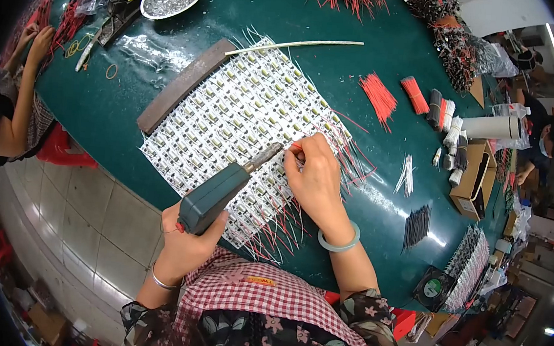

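Board panel [238, 125] under right hand [316, 180]; soldering gun [216, 194] beside.

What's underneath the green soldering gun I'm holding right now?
White circuit boards show on both sides of the green soldering gun, which your left hand grips. Whatever lies directly below its body is covered, so I can't tell.

I saw the left hand [189, 248] curled in a grip. The right hand [316, 176] was farther forward, palm down, pinching.
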